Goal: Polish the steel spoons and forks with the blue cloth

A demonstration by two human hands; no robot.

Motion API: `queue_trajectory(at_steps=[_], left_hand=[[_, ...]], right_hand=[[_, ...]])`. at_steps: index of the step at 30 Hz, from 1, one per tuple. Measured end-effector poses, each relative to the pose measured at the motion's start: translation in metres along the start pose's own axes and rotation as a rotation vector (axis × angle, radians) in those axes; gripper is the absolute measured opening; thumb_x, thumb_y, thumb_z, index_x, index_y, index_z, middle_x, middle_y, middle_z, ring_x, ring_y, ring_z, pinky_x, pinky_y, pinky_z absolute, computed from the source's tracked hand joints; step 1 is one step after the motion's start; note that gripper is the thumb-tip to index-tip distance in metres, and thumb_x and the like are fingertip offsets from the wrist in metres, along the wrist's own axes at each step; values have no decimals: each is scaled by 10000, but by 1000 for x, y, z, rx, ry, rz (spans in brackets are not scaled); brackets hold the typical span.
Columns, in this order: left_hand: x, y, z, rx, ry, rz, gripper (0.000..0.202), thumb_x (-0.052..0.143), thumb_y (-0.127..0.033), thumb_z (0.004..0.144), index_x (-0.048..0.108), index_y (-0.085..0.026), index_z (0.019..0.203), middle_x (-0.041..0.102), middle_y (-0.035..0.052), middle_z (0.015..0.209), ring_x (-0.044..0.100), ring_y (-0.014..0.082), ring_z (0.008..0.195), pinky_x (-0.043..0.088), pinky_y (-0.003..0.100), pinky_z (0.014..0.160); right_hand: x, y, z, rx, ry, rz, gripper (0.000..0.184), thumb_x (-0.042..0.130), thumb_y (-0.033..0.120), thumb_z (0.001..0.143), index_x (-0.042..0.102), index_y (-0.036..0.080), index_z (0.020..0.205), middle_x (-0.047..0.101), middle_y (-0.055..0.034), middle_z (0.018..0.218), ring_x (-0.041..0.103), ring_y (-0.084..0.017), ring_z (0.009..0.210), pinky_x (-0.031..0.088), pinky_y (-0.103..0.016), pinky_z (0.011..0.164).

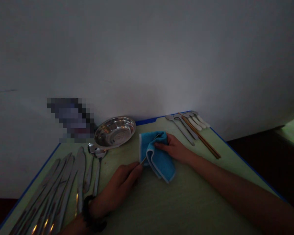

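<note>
Your left hand (127, 178) grips a thin utensil (143, 160), your right hand (172, 147) pinches a blue cloth (163, 163) around it; knives (66, 192) lie near the left edge of the bench (186, 199)

Left grip (126, 179): pinching a thin utensil (143, 160)
Right grip (173, 148): holding a blue cloth (163, 160) around that utensil
Desk (129, 212): pale green, blue-edged
Desk's left: knives (57, 191), two spoons (101, 153)
Far edge: steel bowl (117, 135)
Desk's right: metal spoons (181, 129), wooden chopsticks (203, 138), white-handled cutlery (195, 122)

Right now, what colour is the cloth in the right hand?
The cloth is blue with a pale border; head view shows it.
</note>
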State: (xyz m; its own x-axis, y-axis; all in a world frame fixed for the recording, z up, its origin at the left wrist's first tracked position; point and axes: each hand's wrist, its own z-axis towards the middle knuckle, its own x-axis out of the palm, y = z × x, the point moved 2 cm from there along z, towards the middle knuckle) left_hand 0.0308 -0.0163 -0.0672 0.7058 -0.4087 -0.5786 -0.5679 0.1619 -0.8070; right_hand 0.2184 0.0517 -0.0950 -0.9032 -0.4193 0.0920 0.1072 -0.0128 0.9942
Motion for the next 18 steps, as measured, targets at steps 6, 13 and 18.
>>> queue_trajectory(at_steps=[6, 13, 18], left_hand=[[-2, 4, -2, -65, -26, -192, 462, 263, -420, 896, 386, -188, 517, 370, -52, 471, 367, 103, 456, 334, 227, 490], [-3, 0, 7, -71, -91, -31, 388, 335, -419, 877, 546, -172, 664, 445, -50, 497, 416, 107, 471, 308, 199, 446], [2, -6, 5, 45, -21, 140, 346, 339, -353, 881, 573, -177, 697, 563, -13, 590, 504, 128, 532, 369, 213, 516]], right_hand=[[1, 5, -2, -52, 15, -225, 238, 560, 408, 763, 567, 176, 817, 577, 3, 738, 535, -120, 665, 442, -262, 616], [-1, 1, 0, 52, -18, -42, 224, 571, 385, 761, 558, 187, 865, 592, 1, 771, 557, -120, 669, 463, -277, 643], [-5, -2, 1, 53, -13, 26, 248, 633, 309, 719, 540, 203, 924, 612, -5, 832, 575, -127, 740, 472, -293, 704]])
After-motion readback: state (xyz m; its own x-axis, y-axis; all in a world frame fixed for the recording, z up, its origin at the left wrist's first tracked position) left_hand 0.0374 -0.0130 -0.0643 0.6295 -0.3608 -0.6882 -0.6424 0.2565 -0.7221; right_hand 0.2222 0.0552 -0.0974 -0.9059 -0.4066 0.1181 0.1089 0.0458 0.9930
